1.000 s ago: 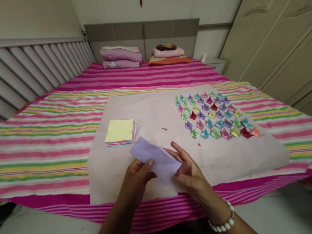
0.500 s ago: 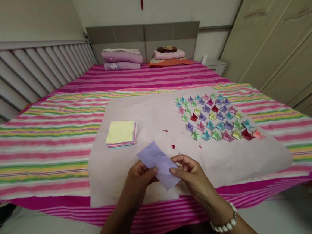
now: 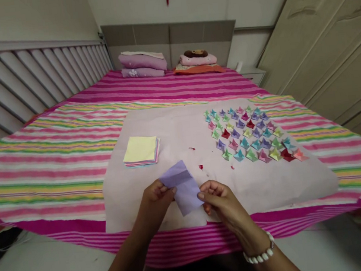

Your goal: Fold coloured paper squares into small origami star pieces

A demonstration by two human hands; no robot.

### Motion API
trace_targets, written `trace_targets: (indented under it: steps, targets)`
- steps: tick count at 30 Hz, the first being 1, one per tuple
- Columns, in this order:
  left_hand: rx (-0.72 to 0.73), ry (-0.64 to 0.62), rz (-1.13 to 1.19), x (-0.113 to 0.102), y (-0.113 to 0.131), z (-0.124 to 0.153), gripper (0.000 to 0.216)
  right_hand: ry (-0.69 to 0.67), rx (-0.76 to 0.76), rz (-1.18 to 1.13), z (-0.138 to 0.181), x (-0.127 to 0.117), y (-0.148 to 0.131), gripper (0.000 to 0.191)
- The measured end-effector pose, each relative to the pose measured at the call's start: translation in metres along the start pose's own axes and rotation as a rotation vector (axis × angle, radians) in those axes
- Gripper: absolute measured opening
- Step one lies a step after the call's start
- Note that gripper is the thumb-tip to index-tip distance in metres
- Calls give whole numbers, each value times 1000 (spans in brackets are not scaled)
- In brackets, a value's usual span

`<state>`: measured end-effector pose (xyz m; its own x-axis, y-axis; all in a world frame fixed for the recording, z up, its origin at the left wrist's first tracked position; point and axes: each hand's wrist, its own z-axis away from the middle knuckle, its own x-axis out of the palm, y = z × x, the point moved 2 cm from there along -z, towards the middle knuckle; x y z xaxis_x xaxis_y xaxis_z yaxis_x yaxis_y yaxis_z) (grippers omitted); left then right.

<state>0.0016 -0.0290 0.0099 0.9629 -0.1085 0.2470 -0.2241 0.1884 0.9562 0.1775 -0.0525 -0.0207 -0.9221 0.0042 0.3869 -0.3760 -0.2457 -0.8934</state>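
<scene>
Both my hands hold a folded lilac paper (image 3: 183, 186) just above the near edge of a large pale sheet (image 3: 271, 186) spread on the bed. My left hand (image 3: 157, 198) pinches the paper's left side with closed fingers. My right hand (image 3: 218, 197), with a white bead bracelet on the wrist, pinches its right side. The paper's far end is bent up along a crease. A stack of coloured square papers (image 3: 141, 150) with a yellow one on top lies to the left beyond my hands. Several small folded paper shapes (image 3: 249, 136) in many colours sit in rows at the right.
The bed has a pink, yellow and green striped cover (image 3: 56, 167). Folded bedding (image 3: 142, 63) and a pillow pile (image 3: 197, 61) lie by the headboard. A slatted rail (image 3: 31, 83) runs along the left, wardrobe doors (image 3: 330, 49) along the right. Tiny red scraps (image 3: 200, 167) dot the sheet.
The lilac paper has gone from a long flat strip to a shorter piece with its far end folded up. Both hands have drawn closer together on it.
</scene>
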Motion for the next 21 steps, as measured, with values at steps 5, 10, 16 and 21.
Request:
trace_targets:
  steps: [5,10,16,21]
  targets:
    - [-97,34,130,-3,-6,-3,30,27,-462,366,9,-4,-14,43]
    - [-149,-19,195,0,-5,-3,33,-84,-794,843,18,0,-22,48]
    - [-170,-36,171,7,-6,2,29,67,-546,433,5,0,-15,12]
    - [-144,-105,143,13,-8,5,29,131,-307,155,-1,3,0,24]
